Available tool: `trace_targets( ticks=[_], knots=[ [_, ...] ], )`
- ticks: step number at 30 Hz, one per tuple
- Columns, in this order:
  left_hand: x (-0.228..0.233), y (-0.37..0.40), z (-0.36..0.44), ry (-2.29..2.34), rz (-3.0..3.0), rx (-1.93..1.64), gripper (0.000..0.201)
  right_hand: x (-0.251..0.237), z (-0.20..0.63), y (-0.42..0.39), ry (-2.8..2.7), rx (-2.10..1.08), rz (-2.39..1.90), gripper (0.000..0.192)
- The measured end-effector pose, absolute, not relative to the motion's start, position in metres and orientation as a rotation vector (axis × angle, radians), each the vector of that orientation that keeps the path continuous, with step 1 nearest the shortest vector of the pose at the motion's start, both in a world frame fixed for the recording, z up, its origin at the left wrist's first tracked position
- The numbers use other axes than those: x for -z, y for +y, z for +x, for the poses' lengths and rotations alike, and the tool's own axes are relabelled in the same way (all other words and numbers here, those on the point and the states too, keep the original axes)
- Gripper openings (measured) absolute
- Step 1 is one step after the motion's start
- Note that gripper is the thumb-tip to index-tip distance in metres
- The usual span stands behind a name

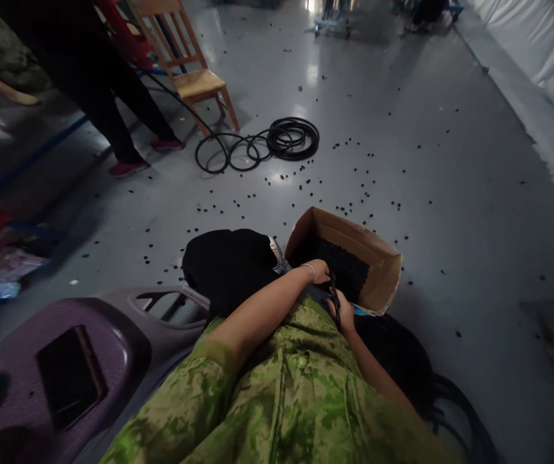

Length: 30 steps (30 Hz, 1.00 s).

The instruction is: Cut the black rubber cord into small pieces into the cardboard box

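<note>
A cardboard box (383, 274) tilted on its side lies on the floor past my knees, filled with small black pieces (342, 264). My left hand (319, 272), with a thin bracelet on the wrist, reaches to the box mouth. My right hand (343, 310) sits just below it, closed on a thin black ring-like item (335, 298). What the left fingers hold is hidden. My green camouflage shirt (277, 393) fills the lower view.
Small black pieces are scattered over the grey floor (451, 193). A coiled black cable (286, 138) lies ahead beside a wooden chair (187, 61). A person's legs in dark trousers and red shoes (129, 169) stand at left. A purple plastic seat (64, 361) is at lower left.
</note>
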<state>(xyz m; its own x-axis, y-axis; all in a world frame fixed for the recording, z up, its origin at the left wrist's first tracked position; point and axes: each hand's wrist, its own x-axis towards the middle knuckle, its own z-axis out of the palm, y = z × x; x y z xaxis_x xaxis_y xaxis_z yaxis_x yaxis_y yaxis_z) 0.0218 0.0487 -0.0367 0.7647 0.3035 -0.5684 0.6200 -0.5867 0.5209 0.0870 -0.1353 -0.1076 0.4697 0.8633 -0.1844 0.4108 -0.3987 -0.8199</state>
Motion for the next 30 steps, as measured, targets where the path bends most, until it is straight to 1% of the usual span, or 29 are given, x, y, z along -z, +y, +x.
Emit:
trace_targets(
  ticks=[2, 6, 12, 18, 21, 25, 30],
  knots=[
    [0.036, 0.048, 0.023, 0.675, 2.264, 0.547, 0.018, 0.107, 0.088, -0.137, -1.046, -0.810, -2.015, 0.054],
    [0.035, 0.046, 0.025, 0.699, 2.254, 0.558, 0.020, 0.110, 0.089, -0.138, -1.087, -0.829, -2.012, 0.047],
    [0.024, 0.046, 0.025, 0.749, 2.150, 0.730, 0.026, 0.119, 0.088, -0.133, -1.091, -0.788, -1.978, 0.048],
    [0.012, 0.047, 0.023, 0.761, 2.274, 0.669, 0.024, 0.124, 0.089, -0.126, -1.075, -0.747, -1.959, 0.050],
    [0.011, 0.047, 0.023, 0.747, 2.290, 0.678, 0.024, 0.121, 0.090, -0.127, -1.096, -0.775, -1.948, 0.050],
    [0.016, 0.044, 0.025, 0.698, 2.243, 0.731, 0.026, 0.114, 0.094, -0.137, -1.138, -0.858, -1.959, 0.045],
    [0.020, 0.039, 0.031, 0.680, 2.195, 0.777, 0.027, 0.108, 0.095, -0.146, -1.074, -0.891, -1.972, 0.043]
  ],
)
